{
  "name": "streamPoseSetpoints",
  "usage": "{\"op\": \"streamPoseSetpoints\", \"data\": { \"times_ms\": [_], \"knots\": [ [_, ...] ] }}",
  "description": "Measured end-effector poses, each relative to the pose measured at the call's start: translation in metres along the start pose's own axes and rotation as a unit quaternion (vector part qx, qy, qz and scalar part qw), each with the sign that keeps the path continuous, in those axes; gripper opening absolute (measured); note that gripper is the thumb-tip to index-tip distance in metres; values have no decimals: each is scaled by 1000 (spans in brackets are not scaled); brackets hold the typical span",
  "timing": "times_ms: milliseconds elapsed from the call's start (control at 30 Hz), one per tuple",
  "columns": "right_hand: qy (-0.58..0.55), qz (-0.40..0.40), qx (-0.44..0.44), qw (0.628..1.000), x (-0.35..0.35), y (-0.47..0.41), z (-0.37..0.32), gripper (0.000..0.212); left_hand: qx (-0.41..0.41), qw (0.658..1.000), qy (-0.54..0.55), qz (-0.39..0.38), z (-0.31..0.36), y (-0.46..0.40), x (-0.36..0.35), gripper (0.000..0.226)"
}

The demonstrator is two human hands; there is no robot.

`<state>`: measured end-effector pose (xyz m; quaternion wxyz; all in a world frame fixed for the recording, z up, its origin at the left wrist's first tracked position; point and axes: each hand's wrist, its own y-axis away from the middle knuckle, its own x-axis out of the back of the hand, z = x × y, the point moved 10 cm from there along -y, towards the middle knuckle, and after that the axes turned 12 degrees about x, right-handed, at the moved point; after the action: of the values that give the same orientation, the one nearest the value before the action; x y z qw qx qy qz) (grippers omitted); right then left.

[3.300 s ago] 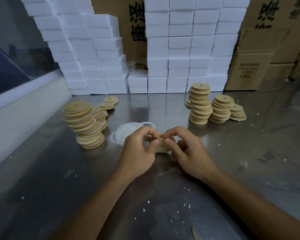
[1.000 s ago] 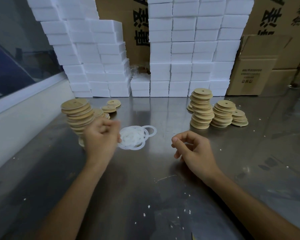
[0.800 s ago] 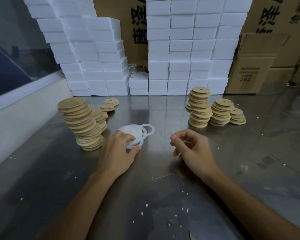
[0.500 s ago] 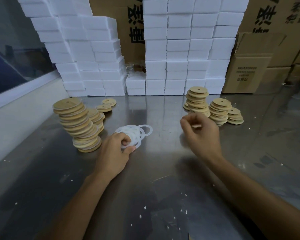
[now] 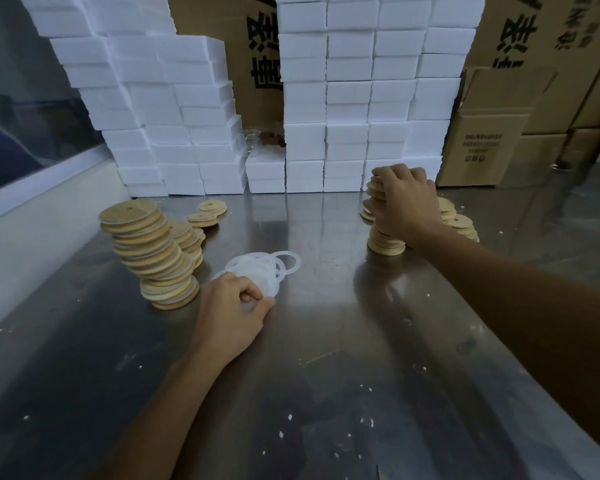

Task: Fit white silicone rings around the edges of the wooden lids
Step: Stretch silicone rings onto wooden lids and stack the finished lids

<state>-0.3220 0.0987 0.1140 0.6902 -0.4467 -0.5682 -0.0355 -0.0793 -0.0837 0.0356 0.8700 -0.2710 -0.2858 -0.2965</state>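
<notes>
My two bare arms and hands, nothing worn on them

My left hand (image 5: 227, 315) and right hand (image 5: 404, 206) are both uncovered: I see no glove, ring, watch or band on either wrist or on any finger that shows. Both forearms are bare right to the lower edge of the view, so no sleeve or cuff shows anywhere along them. My left forearm looks slim and tapers toward the wrist; my right forearm fills more of the view near the edge and lies in darker shade. My nails look short and plain on the few fingertips facing me.
</notes>
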Motion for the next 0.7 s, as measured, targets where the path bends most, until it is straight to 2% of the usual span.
{"op": "streamPoseSetpoints", "data": {
  "times_ms": [133,233,300,367,433,533,600,700],
  "knots": [
    [-34,41,34,998,10,0,-7,36,-10,1000,-6,2,2,0,-1,17],
    [-56,112,67,990,27,9,-22,30,-36,999,-38,2,7,2,-2,16],
    [-111,167,76,977,41,19,-37,25,-34,998,-56,-8,7,2,-3,18],
    [-215,200,78,953,49,32,-54,21,-22,998,-60,-23,4,0,-5,21],
    [-354,187,55,915,42,47,-70,20,-26,997,-71,-32,5,-1,-6,17],
    [-481,134,-21,866,11,75,-85,18,-41,993,-99,-44,9,1,-9,16],
    [-528,103,-97,838,-14,94,-86,18,-40,992,-107,-47,11,2,-10,16],
    [-514,65,-179,836,-36,108,-73,18,-48,992,-115,-29,17,3,-7,16]
  ]
}}
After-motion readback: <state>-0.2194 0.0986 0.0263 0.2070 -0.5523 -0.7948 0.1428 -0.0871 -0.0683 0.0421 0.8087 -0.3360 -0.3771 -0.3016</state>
